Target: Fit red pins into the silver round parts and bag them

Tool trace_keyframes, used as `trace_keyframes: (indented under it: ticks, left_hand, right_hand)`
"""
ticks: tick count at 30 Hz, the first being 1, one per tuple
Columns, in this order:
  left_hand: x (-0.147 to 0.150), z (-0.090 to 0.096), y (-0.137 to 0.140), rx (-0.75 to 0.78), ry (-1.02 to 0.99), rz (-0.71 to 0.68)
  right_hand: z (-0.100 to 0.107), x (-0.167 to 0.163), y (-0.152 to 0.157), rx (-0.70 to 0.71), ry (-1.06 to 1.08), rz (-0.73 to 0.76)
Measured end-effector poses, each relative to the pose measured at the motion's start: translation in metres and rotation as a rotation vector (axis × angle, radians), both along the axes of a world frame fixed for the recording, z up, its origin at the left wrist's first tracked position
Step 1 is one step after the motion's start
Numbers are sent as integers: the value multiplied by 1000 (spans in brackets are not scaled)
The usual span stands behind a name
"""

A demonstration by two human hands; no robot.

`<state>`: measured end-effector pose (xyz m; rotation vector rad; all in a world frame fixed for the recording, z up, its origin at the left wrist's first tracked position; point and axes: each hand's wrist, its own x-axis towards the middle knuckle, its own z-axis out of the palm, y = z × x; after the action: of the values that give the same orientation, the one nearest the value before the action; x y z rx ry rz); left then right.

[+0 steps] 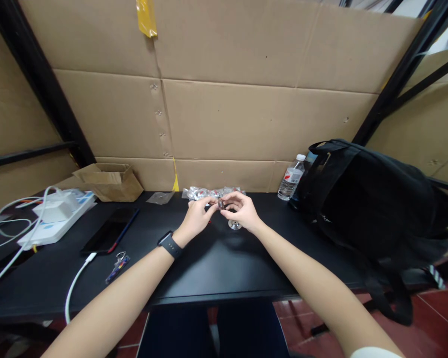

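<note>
Left hand [197, 218] and right hand [245, 213] both have their fingertips pinched on a small dark shiny roundish piece [220, 203], which sits right between them over the black worktop [224, 271]. Can't really make out more of it, the fingers cover a lot. Just below the right hand's fingers there's a shiny silver round metal disc [234, 225], partly hidden, and I can't tell if they touch it. Right behind the hands are some crinkly clear plastic packets [199, 194]. Off to the left hand's side, nearest first, a colourful keychain [117, 267], then a black phone [110, 231]. Well out past the right hand: a clear plastic water bottle [291, 178] beside a big black fabric backpack [377, 209]
</note>
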<state>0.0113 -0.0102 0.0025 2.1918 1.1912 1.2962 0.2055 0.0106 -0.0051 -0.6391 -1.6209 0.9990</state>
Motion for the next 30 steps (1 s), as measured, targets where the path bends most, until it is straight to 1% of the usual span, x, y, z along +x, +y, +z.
trace_keyframes:
  ticks: [4, 10, 16, 20, 24, 30]
  left_hand:
    - [5, -1, -4, 20, 55, 53]
    - [8, -5, -5, 110, 137, 153]
    - [5, -6, -5, 297, 221, 226]
    - [4, -5, -7, 340, 272, 269]
    - [5, -2, -11, 341, 294, 265]
    - [4, -1, -11, 331, 357, 219]
  right_hand:
    - [0, -1, 0, -12, 23, 8]
    - [-2, -3, -1, -60, 57, 32]
    - [-7, -4, -1, -158, 50, 26]
    - [-5, 0, 1, -226, 2, 54]
    - [-2, 5, 4, -176, -107, 15]
    - [-6, 4, 9, -84, -176, -15]
